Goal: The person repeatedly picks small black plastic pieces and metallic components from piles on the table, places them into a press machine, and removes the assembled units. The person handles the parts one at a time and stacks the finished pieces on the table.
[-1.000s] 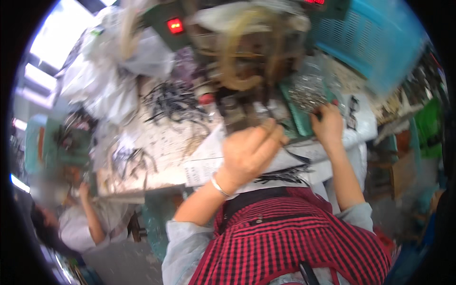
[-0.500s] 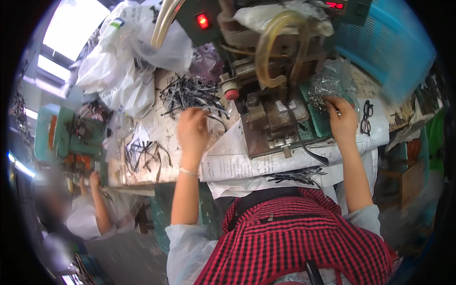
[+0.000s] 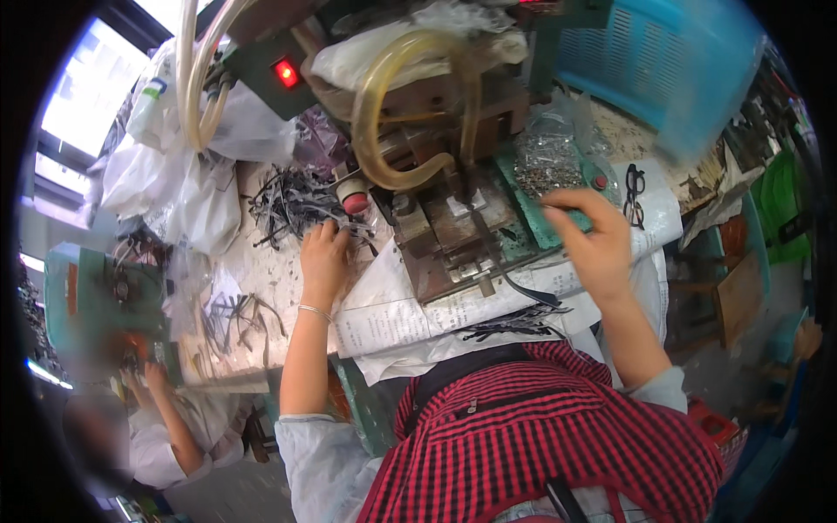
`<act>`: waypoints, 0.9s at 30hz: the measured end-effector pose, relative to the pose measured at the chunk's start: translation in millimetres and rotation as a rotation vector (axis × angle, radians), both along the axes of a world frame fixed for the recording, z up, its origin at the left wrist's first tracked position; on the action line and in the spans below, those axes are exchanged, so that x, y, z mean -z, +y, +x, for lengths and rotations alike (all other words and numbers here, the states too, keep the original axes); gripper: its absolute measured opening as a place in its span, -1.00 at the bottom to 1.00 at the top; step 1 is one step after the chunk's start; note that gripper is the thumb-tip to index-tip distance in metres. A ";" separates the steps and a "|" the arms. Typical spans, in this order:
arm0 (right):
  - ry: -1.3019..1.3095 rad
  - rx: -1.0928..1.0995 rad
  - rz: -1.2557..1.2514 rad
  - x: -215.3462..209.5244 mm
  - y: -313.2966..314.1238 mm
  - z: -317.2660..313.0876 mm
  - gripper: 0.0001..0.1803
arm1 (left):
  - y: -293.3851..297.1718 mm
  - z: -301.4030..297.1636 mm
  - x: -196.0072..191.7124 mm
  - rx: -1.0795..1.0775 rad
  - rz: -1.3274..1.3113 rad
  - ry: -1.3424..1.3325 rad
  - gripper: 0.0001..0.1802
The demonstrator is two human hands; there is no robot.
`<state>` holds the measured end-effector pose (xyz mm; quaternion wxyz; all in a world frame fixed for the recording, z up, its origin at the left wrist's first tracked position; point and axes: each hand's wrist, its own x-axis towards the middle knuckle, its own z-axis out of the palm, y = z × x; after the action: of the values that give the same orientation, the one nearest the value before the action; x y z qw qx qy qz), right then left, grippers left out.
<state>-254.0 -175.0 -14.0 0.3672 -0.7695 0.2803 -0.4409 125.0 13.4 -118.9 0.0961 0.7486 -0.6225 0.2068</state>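
My left hand (image 3: pixel 323 264) is at the near edge of a pile of dark eyeglass temples (image 3: pixel 292 202), its fingers stretched toward them and slightly apart. My right hand (image 3: pixel 600 246) is over the right side of the machine, its thumb and forefinger tips brought together. Anything between those tips is too small to make out. A clear plastic bag of small metal parts (image 3: pixel 542 166) lies just beyond that hand. One dark temple (image 3: pixel 501 266) lies across the metal bench machine (image 3: pixel 449 240), its curved end hanging over the front edge.
A pair of black glasses (image 3: pixel 635 196) rests at the right. More temples (image 3: pixel 514 324) lie on white sheeting before me. A blue basket (image 3: pixel 649 65), white plastic bags (image 3: pixel 166 187) and a looping hose (image 3: pixel 364 113) surround the machine. At the left, another person (image 3: pixel 174 427) works at a green machine (image 3: pixel 96 296).
My view has shifted, moving the scene leftward in the picture. My left hand has reached to the temple pile. My right hand has drawn back from the bag of metal parts toward the machine.
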 end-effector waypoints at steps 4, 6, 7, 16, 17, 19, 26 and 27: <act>-0.059 -0.048 -0.176 -11.0 -16.7 63.1 -0.81 | 1.3 7.9 -8.8 -0.091 -0.157 0.118 -0.86; -0.240 -0.064 0.080 -1.3 -8.1 75.9 -0.73 | 2.7 -1.2 -9.3 -0.155 -0.304 0.231 -0.86; -0.327 -0.095 0.212 0.8 -5.6 81.6 -0.69 | 11.7 -3.6 -0.2 -0.170 -0.460 0.349 -0.91; -0.415 -0.205 0.451 -4.7 14.6 81.0 -0.44 | -18.0 -134.2 -137.6 0.560 -1.037 1.050 -0.94; -0.429 -0.244 0.485 -10.7 17.6 80.7 -0.43 | -27.0 -135.8 -157.2 0.519 -0.971 0.894 -0.93; -0.444 -0.242 0.522 -14.9 24.2 80.7 -0.42 | -51.8 -141.8 -169.2 0.561 -1.016 0.930 -0.87; 0.004 -0.144 0.136 -17.3 6.6 33.6 -0.56 | -40.0 -182.1 -138.9 0.602 -0.475 0.258 -0.77; 0.029 0.011 -0.069 7.0 -11.4 30.9 -0.68 | -50.0 -188.7 -138.9 0.674 -0.497 0.134 -0.77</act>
<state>-223.1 -186.4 -20.9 0.3338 -0.7866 0.2744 -0.4410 -63.7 -36.6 20.0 0.3762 0.4692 -0.7559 0.2586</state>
